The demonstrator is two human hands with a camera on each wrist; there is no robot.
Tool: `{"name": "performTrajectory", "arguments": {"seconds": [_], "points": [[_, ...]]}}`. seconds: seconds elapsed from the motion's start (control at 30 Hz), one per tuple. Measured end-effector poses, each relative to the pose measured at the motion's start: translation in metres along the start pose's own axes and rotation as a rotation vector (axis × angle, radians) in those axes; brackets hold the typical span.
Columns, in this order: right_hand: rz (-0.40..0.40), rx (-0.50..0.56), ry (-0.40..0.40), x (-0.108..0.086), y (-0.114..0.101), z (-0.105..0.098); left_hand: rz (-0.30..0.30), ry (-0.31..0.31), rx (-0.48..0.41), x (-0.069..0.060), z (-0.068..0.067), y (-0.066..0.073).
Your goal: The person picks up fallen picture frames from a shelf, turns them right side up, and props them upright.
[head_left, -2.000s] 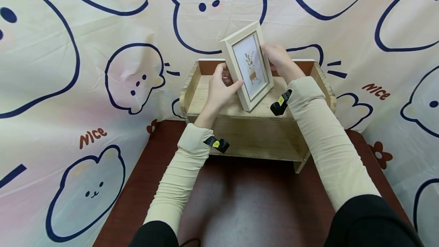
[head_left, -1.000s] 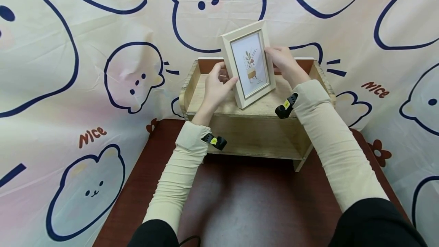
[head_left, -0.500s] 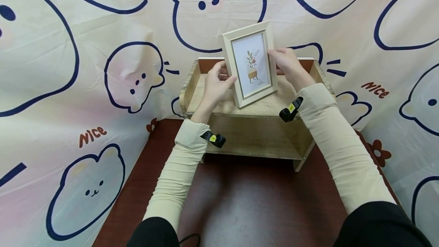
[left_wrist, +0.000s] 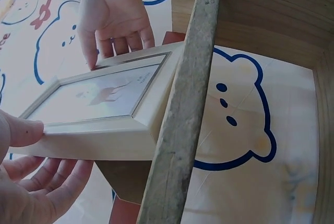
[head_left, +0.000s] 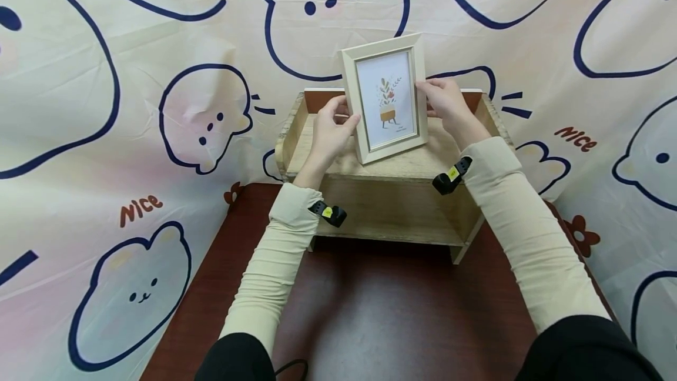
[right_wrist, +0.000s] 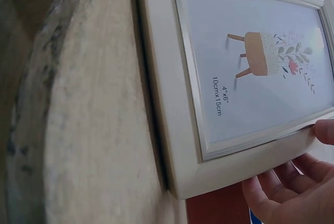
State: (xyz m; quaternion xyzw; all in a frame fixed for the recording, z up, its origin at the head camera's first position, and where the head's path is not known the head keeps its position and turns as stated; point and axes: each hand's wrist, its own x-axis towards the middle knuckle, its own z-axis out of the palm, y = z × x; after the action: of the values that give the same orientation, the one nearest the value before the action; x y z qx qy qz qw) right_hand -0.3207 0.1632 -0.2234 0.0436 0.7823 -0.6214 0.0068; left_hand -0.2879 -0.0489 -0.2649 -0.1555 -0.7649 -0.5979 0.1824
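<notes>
A cream picture frame with a potted-plant print stands upright on the top board of a small wooden shelf, its front towards me and slightly turned. My left hand grips its left side, thumb on the front edge and fingers behind. On the other side my right hand pinches the right edge, thumb in front. In the left wrist view the left hand holds the near side of the frame. In the right wrist view the frame's bottom edge lies along the shelf board, and the right hand holds its side.
The shelf has raised side panels and a lower board. It stands on a dark red-brown table. A bear-patterned cloth hangs behind and at both sides. A black cable lies near the front edge.
The picture frame has turned so that its front faces me more. My right hand has moved right and slightly down with its edge; my left hand has shifted slightly left.
</notes>
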Motion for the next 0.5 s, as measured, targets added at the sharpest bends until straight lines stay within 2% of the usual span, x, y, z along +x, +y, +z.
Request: {"name": "performTrajectory", "arguments": {"seconds": [0.17,0.5], "points": [[-0.017,0.011,0.011,-0.0022,0.0056,-0.0005,0.01,0.004,0.007,0.0004,-0.0007,0.0002],[-0.036,0.03,0.043,-0.0104,0.011,-0.0026,-0.028,0.018,-0.043,0.0045,-0.0002,-0.0055]]}}
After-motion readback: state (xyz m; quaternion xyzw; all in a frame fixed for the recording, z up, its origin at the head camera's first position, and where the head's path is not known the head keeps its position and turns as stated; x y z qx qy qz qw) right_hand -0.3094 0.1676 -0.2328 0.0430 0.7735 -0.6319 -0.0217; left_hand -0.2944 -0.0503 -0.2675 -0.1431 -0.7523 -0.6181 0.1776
